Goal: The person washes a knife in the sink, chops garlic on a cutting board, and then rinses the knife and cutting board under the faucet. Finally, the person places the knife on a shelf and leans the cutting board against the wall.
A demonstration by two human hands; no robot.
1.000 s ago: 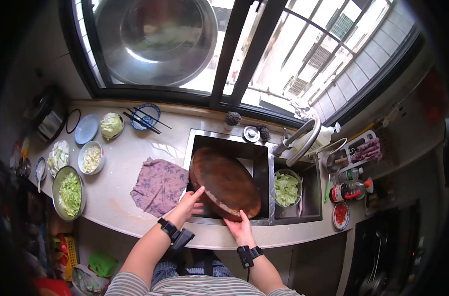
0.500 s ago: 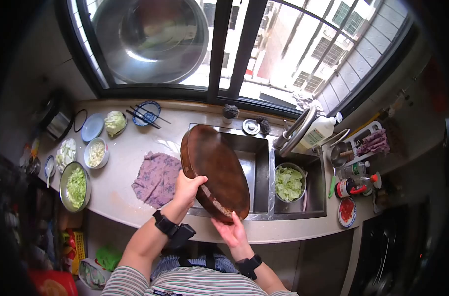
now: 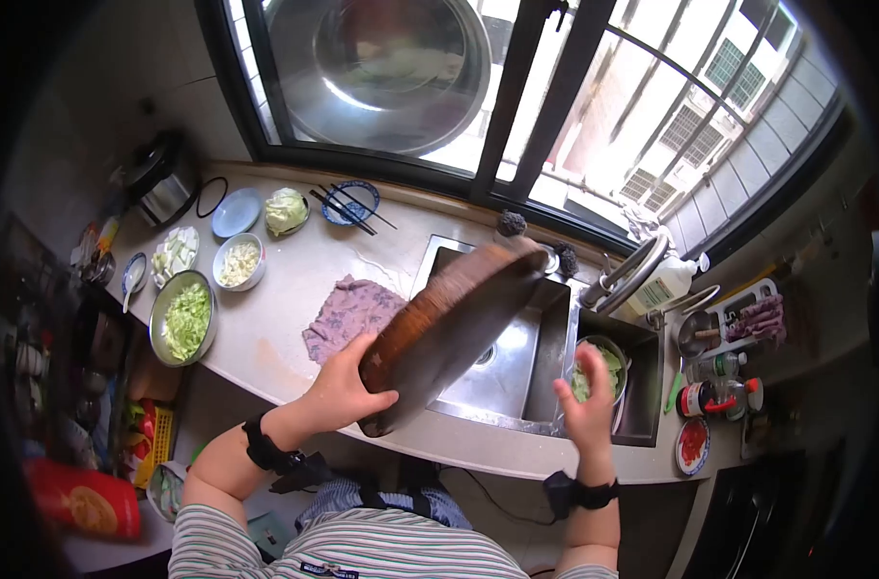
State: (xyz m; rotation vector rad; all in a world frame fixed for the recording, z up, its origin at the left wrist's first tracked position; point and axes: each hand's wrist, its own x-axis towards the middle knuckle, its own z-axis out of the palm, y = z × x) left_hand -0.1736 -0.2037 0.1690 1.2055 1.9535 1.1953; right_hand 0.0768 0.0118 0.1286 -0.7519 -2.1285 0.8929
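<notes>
My left hand (image 3: 343,391) grips the near edge of a thick, round wooden cutting board (image 3: 449,333), tilted up and blurred, over the sink (image 3: 541,422) and the counter beside it. My right hand (image 3: 588,400) is off the board, with its thumb and fingers apart and nothing in them. Just beyond that hand, a pot of torn green leaves (image 3: 608,359) sits in the right basin, partly hidden by the fingers. Left of the board, a crumpled purple cloth (image 3: 348,318) lies on the counter.
On the counter's left stand a bowl of shredded greens (image 3: 183,320), a bowl of chopped white pieces (image 3: 239,263), and a plate with chopsticks (image 3: 350,205). The faucet (image 3: 637,275) arches behind the right basin. At right are bottles (image 3: 707,398) and a plate of red pieces (image 3: 692,446).
My right hand has let go of the cutting board and moved right, over the right basin. The board, still in my left hand, has turned more edge-on. The view has shifted.
</notes>
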